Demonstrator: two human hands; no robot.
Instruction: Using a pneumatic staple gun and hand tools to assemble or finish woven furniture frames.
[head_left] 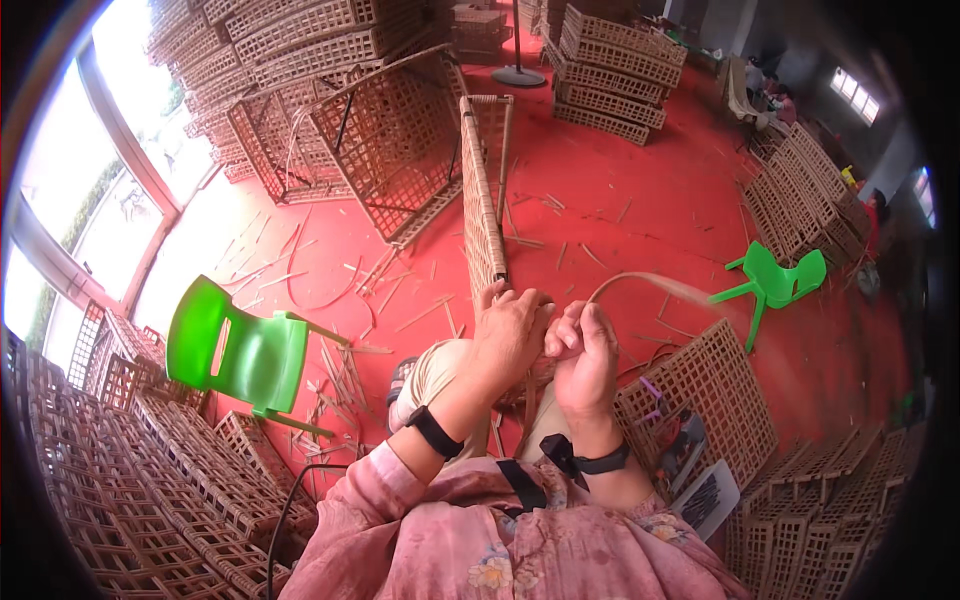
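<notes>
The left hand is curled with its knuckles up at the near end of a tan, open-weave lattice frame of rattan-like strips; its fingertips are hidden, so I cannot tell how firmly it grips. The frame stands on edge, reaching straight ahead of that hand. It should be light for its size and fairly stiff, with a rough, non-slip surface; the thick wrapped rim looks the safest hold, since the thin lattice could bend or crack.

Just beside it, the right hand is closed in a loose fist, thumb uppermost, and appears to pinch a long, narrow, pale tan strip. This arcs out to the hand's right, its far end blurred; it looks light, springy and smooth enough to slide, best held close to the working end.

Right of the right hand leans a flat brown lattice panel, with a translucent plastic container nearer the body. Left of the left hand are scattered strip offcuts on the red floor and a bright green plastic chair.
</notes>
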